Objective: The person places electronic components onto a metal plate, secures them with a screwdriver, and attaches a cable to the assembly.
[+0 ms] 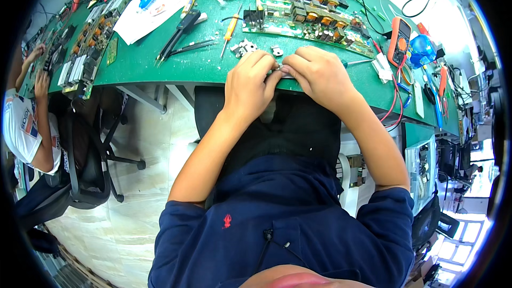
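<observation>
At the near edge of the green table, my left hand (246, 82) and my right hand (321, 74) meet with fingertips pinched together. Between them is a small greyish piece (281, 68), mostly hidden by the fingers, whose kind I cannot make out. Just beyond my hands lie a little heap of small metal parts (244, 48) and one similar loose part (277, 50). An orange-handled screwdriver (230, 29) points toward me left of the heap. Farther back rests a long green circuit board (314, 21) crowded with copper-wound coils and dark components.
Left of my hands are dark tweezers (193, 47) and a black two-pronged tool (178, 36). An orange multimeter (400, 41) with leads stands right, near a blue translucent container (422, 50). At far left, a co-worker's hands (41, 82) are beside more circuit boards (90, 42).
</observation>
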Demonstrator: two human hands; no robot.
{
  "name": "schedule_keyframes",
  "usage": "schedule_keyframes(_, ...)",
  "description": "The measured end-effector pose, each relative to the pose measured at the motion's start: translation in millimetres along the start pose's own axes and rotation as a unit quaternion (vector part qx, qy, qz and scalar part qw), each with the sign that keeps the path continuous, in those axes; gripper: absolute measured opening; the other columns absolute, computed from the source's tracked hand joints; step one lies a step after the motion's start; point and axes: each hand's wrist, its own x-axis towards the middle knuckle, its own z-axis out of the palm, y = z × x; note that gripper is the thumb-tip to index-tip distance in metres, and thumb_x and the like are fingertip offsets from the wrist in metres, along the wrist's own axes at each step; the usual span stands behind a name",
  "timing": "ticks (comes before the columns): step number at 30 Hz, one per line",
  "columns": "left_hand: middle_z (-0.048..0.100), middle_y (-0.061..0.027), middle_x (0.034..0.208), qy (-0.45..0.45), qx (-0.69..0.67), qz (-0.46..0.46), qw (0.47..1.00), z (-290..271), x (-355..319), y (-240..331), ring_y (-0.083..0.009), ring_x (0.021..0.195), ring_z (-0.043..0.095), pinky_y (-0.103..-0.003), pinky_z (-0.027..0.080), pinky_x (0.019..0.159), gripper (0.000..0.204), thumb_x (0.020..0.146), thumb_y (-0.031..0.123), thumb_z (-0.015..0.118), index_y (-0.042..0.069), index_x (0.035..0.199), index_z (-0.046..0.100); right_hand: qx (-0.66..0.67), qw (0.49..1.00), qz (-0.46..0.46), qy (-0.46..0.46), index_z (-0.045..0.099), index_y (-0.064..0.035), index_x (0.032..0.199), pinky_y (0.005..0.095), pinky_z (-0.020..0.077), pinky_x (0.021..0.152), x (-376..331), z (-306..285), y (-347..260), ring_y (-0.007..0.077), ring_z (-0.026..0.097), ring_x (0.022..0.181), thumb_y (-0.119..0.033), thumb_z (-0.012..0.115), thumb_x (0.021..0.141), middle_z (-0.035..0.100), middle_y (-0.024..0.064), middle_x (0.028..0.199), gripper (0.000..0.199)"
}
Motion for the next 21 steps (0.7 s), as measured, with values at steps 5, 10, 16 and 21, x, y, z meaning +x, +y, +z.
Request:
schedule_keyframes(5,0.065,-0.0123,0.084,0.0,-0.01,-0.017,1.0,3,2,4,-0.033,0.078,0.063,-0.039,0.05,0.067,0.02,0.08,0.008,0.083,0.001,0.085,0.065,0.027,0.999,-0.039,0.012,0.062,-0.0064,0.09,0.04,0.0525,0.071,3,-1,8,0.0288,0.063,0.08,-0.015,0.07,0.088,0.058,0.0086,0.081,0.012)
schedule_keyframes(10,0.063,-0.0124,0.082,-0.006,0.007,-0.016,1.0,-1,1,3,-0.0328,0.077,0.063,-0.04,0.049,0.067,0.019,0.08,0.009,0.082,0.001,0.085,0.066,0.047,0.999,-0.024,0.006,0.062,-0.0048,0.092,0.0413,0.0525,0.072,3,0,5,0.0302,0.063,0.082,-0.015,0.07,0.089,0.059,0.01,0.083,0.013)
schedule_keyframes(16,0.063,-0.0122,0.08,-0.015,-0.014,-0.031,0.999,-1,0,2,-0.032,0.075,0.062,-0.039,0.048,0.066,0.018,0.081,0.01,0.082,0.001,0.085,0.067,0.09,0.995,-0.001,-0.038,0.063,-0.0034,0.095,0.0441,0.0524,0.076,0,-5,8,0.0337,0.065,0.087,-0.015,0.066,0.092,0.062,0.0122,0.088,0.013)
schedule_keyframes(21,0.062,-0.0124,0.078,-0.013,-0.004,-0.027,1.0,-1,0,2,-0.0329,0.074,0.061,-0.04,0.048,0.066,0.021,0.081,0.011,0.083,0.001,0.082,0.065,0.108,0.994,0.017,-0.019,0.064,-0.0036,0.099,0.046,0.0522,0.079,0,-1,8,0.0354,0.066,0.091,-0.017,0.063,0.095,0.065,0.0129,0.093,0.014)
